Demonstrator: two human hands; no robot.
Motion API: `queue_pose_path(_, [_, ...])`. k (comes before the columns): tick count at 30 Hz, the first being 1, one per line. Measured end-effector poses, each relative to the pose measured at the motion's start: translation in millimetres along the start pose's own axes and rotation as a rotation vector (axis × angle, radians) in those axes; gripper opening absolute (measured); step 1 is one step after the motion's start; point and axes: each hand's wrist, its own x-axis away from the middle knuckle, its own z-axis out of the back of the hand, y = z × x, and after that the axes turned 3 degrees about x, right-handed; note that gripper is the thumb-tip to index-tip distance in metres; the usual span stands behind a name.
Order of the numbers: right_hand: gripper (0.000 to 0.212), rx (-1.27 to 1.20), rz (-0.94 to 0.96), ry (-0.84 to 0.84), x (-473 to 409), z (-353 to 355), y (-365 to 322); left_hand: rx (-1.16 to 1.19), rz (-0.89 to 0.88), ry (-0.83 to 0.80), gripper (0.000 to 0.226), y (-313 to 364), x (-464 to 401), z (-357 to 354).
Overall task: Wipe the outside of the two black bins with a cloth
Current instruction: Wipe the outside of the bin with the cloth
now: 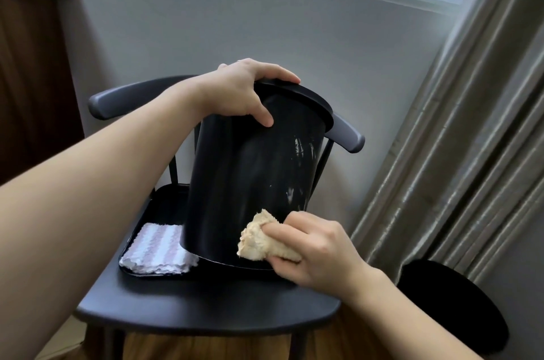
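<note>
My right hand (316,247) grips the beige cloth (262,237) against the lower wall of the tilted black bin (250,177). My left hand (241,91) grasps its rim. Bin stands in a black tray (153,212) on the chair (206,306) seat; striped cloth (159,250) at tray's front-left corner. Second black bin (453,303) on floor, right of chair. No legible writing.

Dark chair (206,309), black tray (138,230) on its seat, second bin (453,306) on floor

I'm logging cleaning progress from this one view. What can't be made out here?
- Far side of the tilted bin: hidden by its own body.
- Second bin on the floor: partly behind the right forearm.
- Tray: mostly covered by bin and striped cloth.
</note>
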Motion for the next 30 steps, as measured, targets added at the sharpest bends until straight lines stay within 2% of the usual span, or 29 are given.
queue_pose_path(2, [0.026,0.023,-0.031,0.041,-8.5,0.2,3.6,0.004,0.004,0.009,0.08,-1.7,0.0,0.8])
queue_pose_path(5, [0.03,0.032,-0.196,0.163,-30.3,2.7,8.4,0.004,0.006,0.017,0.08,-3.5,-0.5,1.0])
queue_pose_path(7, [0.031,0.025,-0.242,0.188,-33.6,1.1,6.8,0.008,0.011,0.02,0.08,-5.1,-0.6,1.2])
queue_pose_path(12, [0.025,-0.045,-0.042,0.019,2.5,-9.0,-6.7,0.018,0.006,0.021,0.08,-6.8,-0.7,1.1])
queue_pose_path(14, [0.024,-0.02,-0.009,0.006,5.1,-8.6,-6.0,0.019,0.006,0.023,0.08,-6.6,-0.5,1.1])
queue_pose_path(20, [0.031,-0.03,-0.288,0.223,-28.2,-1.2,7.2,0.012,0.01,0.031,0.081,-4.3,-1.7,-1.2])
queue_pose_path(27, [0.026,-0.062,-0.078,0.087,12.3,-14.7,-7.0,0.027,0.006,0.027,0.08,-5.2,-1.9,-1.0])
queue_pose_path(30, [0.025,-0.044,-0.04,0.079,11.9,-13.6,-2.5,0.023,0.004,0.03,0.08,-2.8,-1.5,-2.8])
